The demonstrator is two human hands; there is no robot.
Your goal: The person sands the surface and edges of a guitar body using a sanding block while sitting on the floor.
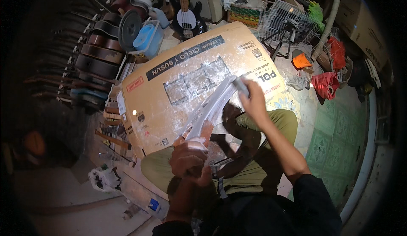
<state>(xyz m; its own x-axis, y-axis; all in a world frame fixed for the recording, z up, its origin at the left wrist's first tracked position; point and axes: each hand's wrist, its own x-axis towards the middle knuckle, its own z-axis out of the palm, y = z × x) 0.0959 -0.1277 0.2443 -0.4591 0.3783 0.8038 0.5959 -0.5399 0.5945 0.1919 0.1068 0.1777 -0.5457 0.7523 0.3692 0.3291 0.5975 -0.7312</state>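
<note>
My left hand (189, 157) is wrapped round the near end of a long, narrow piece (210, 104) that looks like a guitar neck, whitened with dust. It slants away from me to the right, over a flattened cardboard box (152, 104). In my right hand (254, 101) is a small grey block (241, 86), which looks like a sanding block, held against the far end of the piece. Reddish-brown wood (206, 131) shows just beyond my left fingers. White powder is scattered over the cardboard.
Several guitar bodies (99, 60) stand in a row at the left. A blue-and-clear plastic tub (148, 39) and a black electric guitar (187, 22) are at the back. Far right are a wire cage (286, 18), a small tripod (285, 34), an orange container (302, 61) and a red bag (325, 84).
</note>
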